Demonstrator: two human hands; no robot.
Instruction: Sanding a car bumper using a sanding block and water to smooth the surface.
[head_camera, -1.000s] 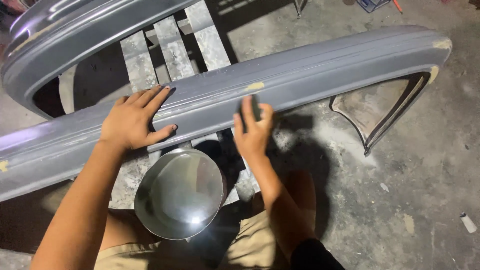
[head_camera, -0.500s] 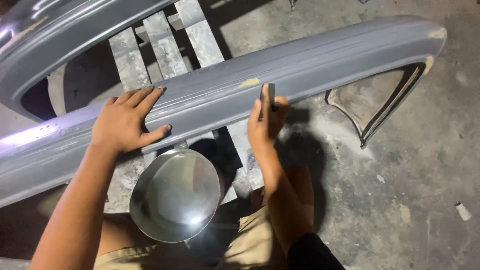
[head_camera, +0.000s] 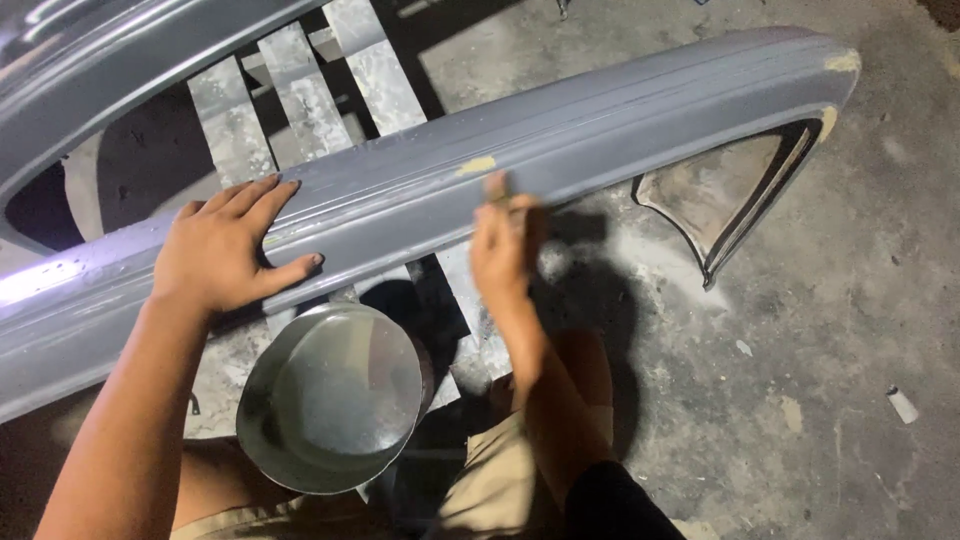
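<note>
A long grey primed car body panel (head_camera: 640, 120) lies slanting across wooden slats (head_camera: 300, 100). My left hand (head_camera: 225, 250) rests flat on its lower left part, fingers spread, holding nothing. My right hand (head_camera: 505, 250) presses against the panel's lower edge just under a yellow filler spot (head_camera: 477, 165). Its fingers pinch a small dark flat piece, which is blurred here. A round metal bowl (head_camera: 330, 395) sits below the panel between my forearms, close to my knees.
A second grey curved panel (head_camera: 120, 60) crosses the top left corner. The first panel's right end curves down into a wheel-arch cutout (head_camera: 730, 215) over the stained concrete floor (head_camera: 800, 380). A small white scrap (head_camera: 902, 405) lies on the floor at right.
My right hand has slid a little to the right and up along the panel's lower edge, blurred by motion. My left hand stays flat in the same spot.
</note>
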